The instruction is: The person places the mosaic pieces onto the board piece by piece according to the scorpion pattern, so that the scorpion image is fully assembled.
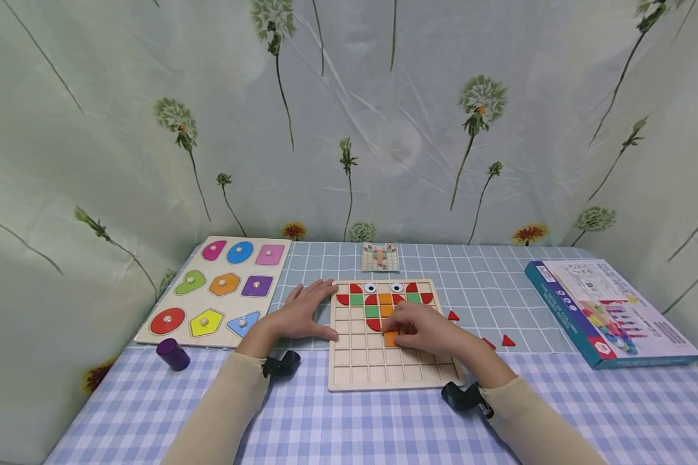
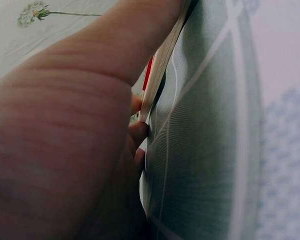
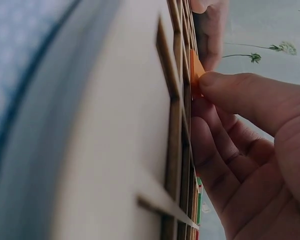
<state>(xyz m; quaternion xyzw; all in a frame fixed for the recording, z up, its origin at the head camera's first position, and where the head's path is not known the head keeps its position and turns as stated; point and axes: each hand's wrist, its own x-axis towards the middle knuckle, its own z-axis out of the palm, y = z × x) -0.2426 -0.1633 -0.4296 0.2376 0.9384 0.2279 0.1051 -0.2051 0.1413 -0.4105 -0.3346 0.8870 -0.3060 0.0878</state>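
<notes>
A wooden grid board (image 1: 355, 374) lies in front of me with red, green and orange tiles and two round eye pieces in its upper cells. My right hand (image 1: 421, 328) is over the middle of it, pinching an orange square tile (image 3: 196, 75) between thumb and fingers. That tile tilts against the grid in the right wrist view; from above, an orange tile (image 1: 391, 339) shows beside the thumb. My left hand (image 1: 304, 313) rests along the board's left edge, thumb and fingers spread and touching the rim. The right hand hides some middle cells.
Behind the board lies a small pattern card (image 1: 380, 257). Loose red triangles (image 1: 508, 340) are right of it, and a flat box (image 1: 622, 316) lies farther right. At left are a shape puzzle board (image 1: 209, 310) and a purple cylinder (image 1: 173, 354).
</notes>
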